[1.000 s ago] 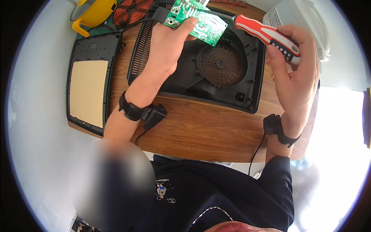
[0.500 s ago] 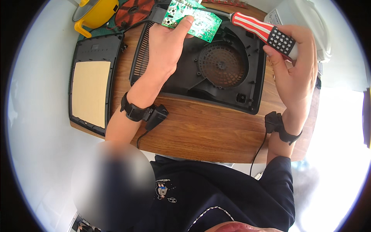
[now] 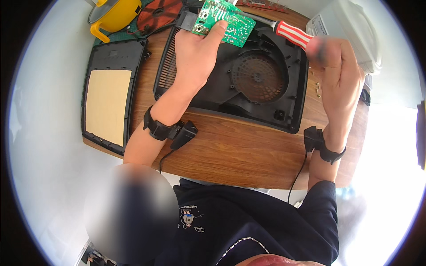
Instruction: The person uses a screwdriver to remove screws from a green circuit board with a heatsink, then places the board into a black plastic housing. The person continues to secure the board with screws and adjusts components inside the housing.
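My left hand is closed on a green circuit board, its thumb pressed on the soldered face. My right hand grips a red-and-white striped screwdriver; its metal shaft reaches left to the board's upper edge, where I cannot make out the tip. The handle's rear end is blurred. Both hands are above an opened black plastic housing with a round perforated grille. A dark grey part is just behind the board.
At the left lies a black panel with a cream sheet. A yellow pot and red disc stand behind; a white container is back right. Small screws lie on the wooden table. Cabled black bands circle both forearms.
The screwdriver has turned in my right hand and shifted slightly right, with my fingers further round its handle. My left hand and the board have shifted a little.
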Motion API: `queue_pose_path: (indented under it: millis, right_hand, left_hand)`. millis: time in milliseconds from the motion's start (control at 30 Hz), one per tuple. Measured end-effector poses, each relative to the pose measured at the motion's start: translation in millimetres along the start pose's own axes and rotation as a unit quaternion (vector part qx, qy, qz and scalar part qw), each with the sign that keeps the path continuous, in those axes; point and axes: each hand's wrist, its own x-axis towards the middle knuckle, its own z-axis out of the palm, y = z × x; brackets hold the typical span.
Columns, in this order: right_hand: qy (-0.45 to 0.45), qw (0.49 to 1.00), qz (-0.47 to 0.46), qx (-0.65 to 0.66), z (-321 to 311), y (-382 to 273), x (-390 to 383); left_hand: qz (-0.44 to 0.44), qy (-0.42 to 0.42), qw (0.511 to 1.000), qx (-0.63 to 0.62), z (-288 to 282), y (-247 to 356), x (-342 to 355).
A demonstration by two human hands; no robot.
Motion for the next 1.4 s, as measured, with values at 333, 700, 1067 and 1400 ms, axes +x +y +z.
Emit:
queue_pose_path:
  millis: [333,700,1067,1400]
  right_hand:
    - [0.058,0.997,0.0,0.041,9.0,-8.3,-4.2]
    - [0.039,0.994,0.071,0.071,6.2,-7.1,-2.5]
    - [0.057,0.997,-0.033,0.031,10.9,-13.4,-5.0]
    - [0.046,0.984,-0.171,-0.022,9.5,-10.2,4.4]
  left_hand:
    - [0.015,0.004,1.0,-0.019,-2.0,-3.0,2.7]
    - [0.021,0.014,0.999,0.032,0.2,6.5,-0.6]
    - [0.012,0.007,1.0,-0.027,-3.1,-1.7,1.1]
    - [0.008,0.024,1.0,-0.007,-1.0,0.9,0.0]
